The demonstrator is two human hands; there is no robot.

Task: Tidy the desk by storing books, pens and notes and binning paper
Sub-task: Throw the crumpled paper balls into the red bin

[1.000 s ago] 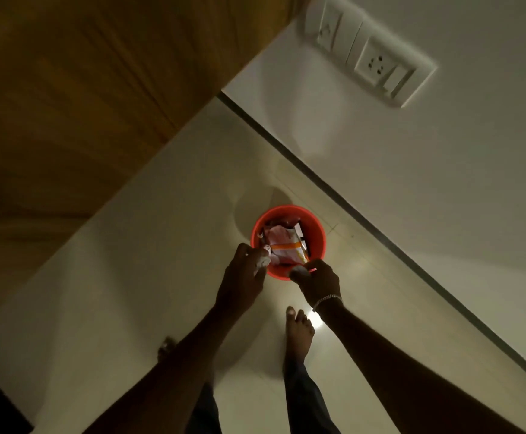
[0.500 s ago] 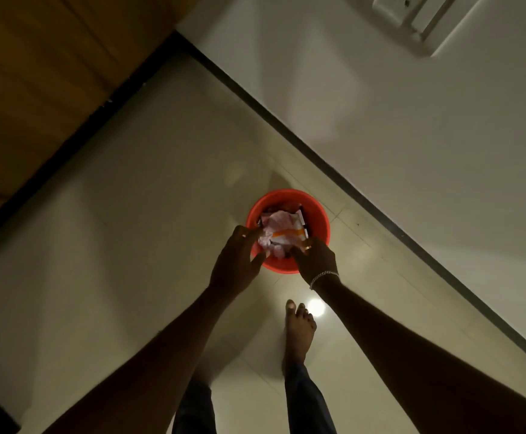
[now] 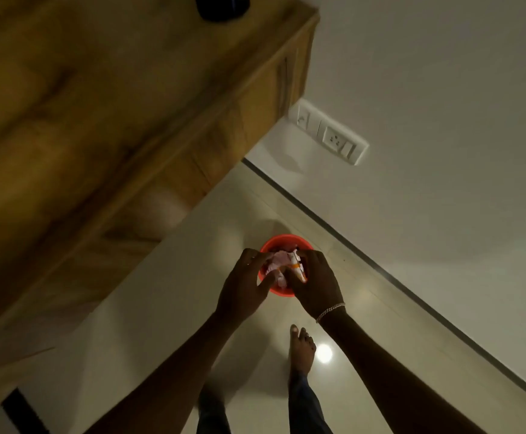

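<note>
The left forearm and the right forearm were bare from the near edge of the view up to the left hand and the right hand. A thin silvery chain bracelet circled the right wrist, its links catching the light. Nearer, dark blue trousers showed. The right trouser leg ended at the ankle above a bare foot. The left trouser leg was dim and blurred, its foot too dark to make out.

- White switch-and-socket plate set in a pale wall.
- Glossy pale floor, with a dark skirting line at the wall's foot.
- Bare foot beside a round light reflection.
</note>
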